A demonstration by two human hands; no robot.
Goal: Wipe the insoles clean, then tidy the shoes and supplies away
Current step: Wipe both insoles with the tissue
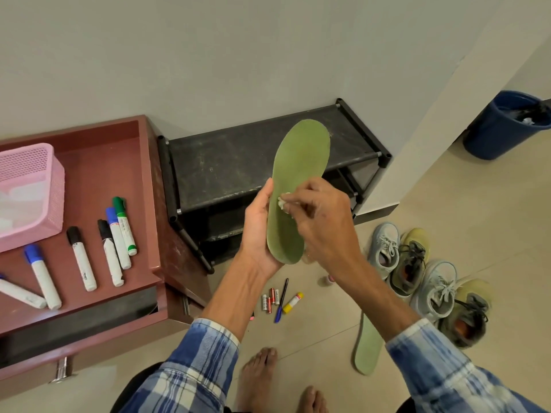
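Observation:
My left hand (258, 228) grips a green insole (301, 171) by its heel end, toe pointing up over the black shoe rack (238, 165). My right hand (320, 214) pinches a small white wad (281, 201) against the insole's left edge. A second green insole (368, 345) lies on the floor under my right forearm. Two grey sneakers (384, 247) (436, 289) and two yellow-grey sneakers (413, 260) (466, 314) stand in a row on the tiles at right.
An open reddish drawer (119, 162) at left holds a pink basket (28, 192) and several markers (119, 234). Batteries (269, 302), a pen (281, 299) and a glue stick (292, 302) lie on the floor. A blue bin (504, 126) stands far right. My bare feet (259, 377) are below.

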